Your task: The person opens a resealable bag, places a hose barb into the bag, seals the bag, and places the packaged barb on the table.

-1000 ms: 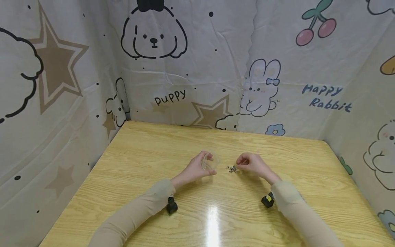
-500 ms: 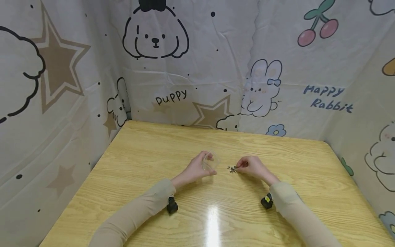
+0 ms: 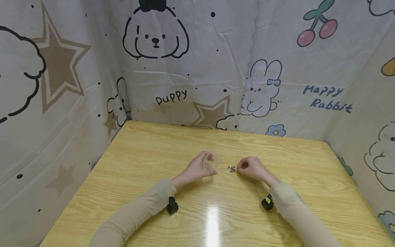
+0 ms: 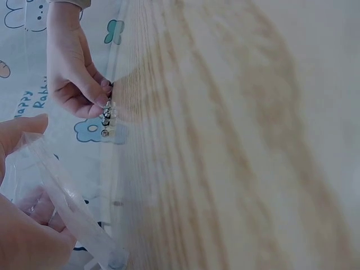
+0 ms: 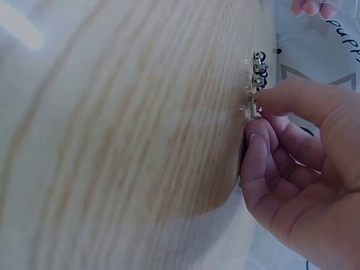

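Note:
My left hand [image 3: 194, 168] grips a clear plastic cup [image 4: 70, 194] tilted on its side, thumb on one side and fingers on the other. To the right of the cup, a small pile of shiny metal pieces [image 3: 232, 169] lies on the table; some show dark rings, and their exact kind is too small to tell. At the pile's right edge, my right hand [image 3: 253, 168] has thumb and fingertips together. In the right wrist view, a small metal piece [image 5: 257, 109] sits between the thumb and forefinger tips, partly hidden by them.
The wood-grain table [image 3: 148, 144] reaches back to a printed cloth curtain [image 3: 185, 68] that encloses it behind and on both sides. A black wrist camera [image 3: 172, 206] hangs at the left wrist, another black camera [image 3: 267, 202] at the right.
My right hand has come down slightly, its fingertips moving from just above the pile's right side onto its edge. The left hand and cup have stayed in place.

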Tool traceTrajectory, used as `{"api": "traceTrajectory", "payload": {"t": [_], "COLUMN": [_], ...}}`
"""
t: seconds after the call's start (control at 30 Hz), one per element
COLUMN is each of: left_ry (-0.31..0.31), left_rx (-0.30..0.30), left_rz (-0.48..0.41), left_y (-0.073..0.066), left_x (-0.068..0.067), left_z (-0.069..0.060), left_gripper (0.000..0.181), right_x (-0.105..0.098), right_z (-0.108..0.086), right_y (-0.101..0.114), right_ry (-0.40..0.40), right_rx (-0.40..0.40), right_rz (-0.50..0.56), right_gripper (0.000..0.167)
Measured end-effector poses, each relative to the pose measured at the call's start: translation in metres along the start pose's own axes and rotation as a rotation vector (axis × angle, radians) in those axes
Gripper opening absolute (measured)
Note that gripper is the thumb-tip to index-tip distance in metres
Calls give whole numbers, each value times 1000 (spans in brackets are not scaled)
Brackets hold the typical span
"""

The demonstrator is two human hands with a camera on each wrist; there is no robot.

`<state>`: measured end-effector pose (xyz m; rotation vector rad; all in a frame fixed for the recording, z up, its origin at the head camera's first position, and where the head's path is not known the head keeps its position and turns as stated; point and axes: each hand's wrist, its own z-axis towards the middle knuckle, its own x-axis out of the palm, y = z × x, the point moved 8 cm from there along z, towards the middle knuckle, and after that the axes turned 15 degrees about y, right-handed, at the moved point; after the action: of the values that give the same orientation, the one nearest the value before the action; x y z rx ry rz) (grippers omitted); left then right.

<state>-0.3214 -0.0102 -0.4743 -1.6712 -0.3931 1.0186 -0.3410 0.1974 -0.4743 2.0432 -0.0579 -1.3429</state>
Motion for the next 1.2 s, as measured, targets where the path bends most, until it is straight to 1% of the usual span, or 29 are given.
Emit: {"api": "traceTrajectory", "payload": {"t": [0.23,0.37,0.5,0.63,0.83,0.9,1.03,1.2], "left_ry": [-8,-5,-13,-17,2,16,30,16], "left_rx": [34,24,25,25,18,17,18,13], "left_rz": [48,28,30,14,4,-3,-20,-9], "left_y": [-4,-3,-2,-2,-1,0,1,0], "left_x": [1,1,1,2,4,5,6,5], "left_z": [0,1,2,3,4,4,3,3], "left_gripper": [56,56,56,57,58,59,59,58], "right_x": [-7,-16,-24,-32,-37,-36,-32,-30], "right_z": [-5,-8,-10,-10,-6,-3,1,2], "right_y": [1,11,28,51,88,100,118,132], "right_ry": [-20,-51,-66,-79,-76,-59,-47,-64], "right_rx": [-1,-35,-84,-145,-223,-252,-313,-377], "right_rz": [10,24,52,57,63,56,1,-55], "right_gripper": [4,4,4,4,7,6,3,2]}}
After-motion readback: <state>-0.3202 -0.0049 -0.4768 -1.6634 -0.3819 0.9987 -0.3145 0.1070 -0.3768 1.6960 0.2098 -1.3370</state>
